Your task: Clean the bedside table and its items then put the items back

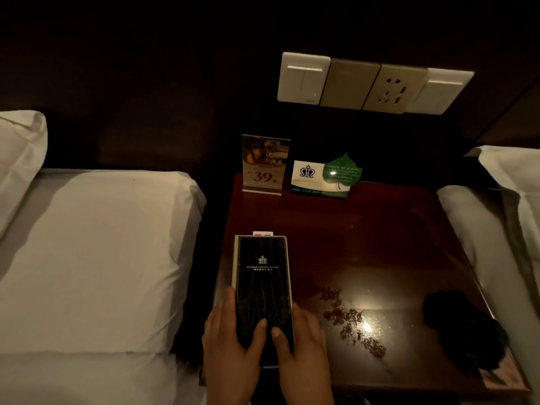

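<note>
A dark red wooden bedside table stands between two beds. A black hotel folder lies along its left edge, a white slip poking out at its far end. My left hand and my right hand both grip the folder's near end, thumbs on its cover. At the back stand a clear price sign marked 39 and a white logo card with a green leaf card leaning on it. A dark cloth lies at the front right corner.
Wet, speckled patches glint on the tabletop near the front. White beds flank the table, left and right. A switch and socket panel hangs on the dark wall above.
</note>
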Available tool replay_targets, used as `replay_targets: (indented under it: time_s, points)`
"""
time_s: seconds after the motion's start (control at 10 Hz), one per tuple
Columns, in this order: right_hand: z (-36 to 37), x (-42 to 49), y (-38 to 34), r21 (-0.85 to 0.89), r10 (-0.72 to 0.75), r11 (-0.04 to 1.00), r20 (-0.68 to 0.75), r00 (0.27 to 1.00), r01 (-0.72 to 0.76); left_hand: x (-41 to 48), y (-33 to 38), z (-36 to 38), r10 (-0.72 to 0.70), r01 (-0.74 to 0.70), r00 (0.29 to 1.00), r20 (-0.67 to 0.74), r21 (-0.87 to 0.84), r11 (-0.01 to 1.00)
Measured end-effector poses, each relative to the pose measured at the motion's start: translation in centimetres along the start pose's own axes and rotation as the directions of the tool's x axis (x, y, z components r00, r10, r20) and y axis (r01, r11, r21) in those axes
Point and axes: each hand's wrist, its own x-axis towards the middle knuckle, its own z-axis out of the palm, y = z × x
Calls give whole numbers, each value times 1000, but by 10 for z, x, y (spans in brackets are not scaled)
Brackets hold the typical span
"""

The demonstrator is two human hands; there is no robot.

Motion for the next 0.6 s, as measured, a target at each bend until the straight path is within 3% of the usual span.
replay_targets:
  time_s: [0.3,0.5,0.6]
  points:
    - [-32,12,12,203,-34,979,150,988,3,5,7,-21,21,-13,996,86,-85,996]
    - [-98,-10,23,233,-27,972,144,989,-7,-26,41,-55,100,-102,991,84,23,994]
    - [-135,-34,14,228,-64,973,158,985,27,-57,60,-87,164,-164,986,-1,2,986]
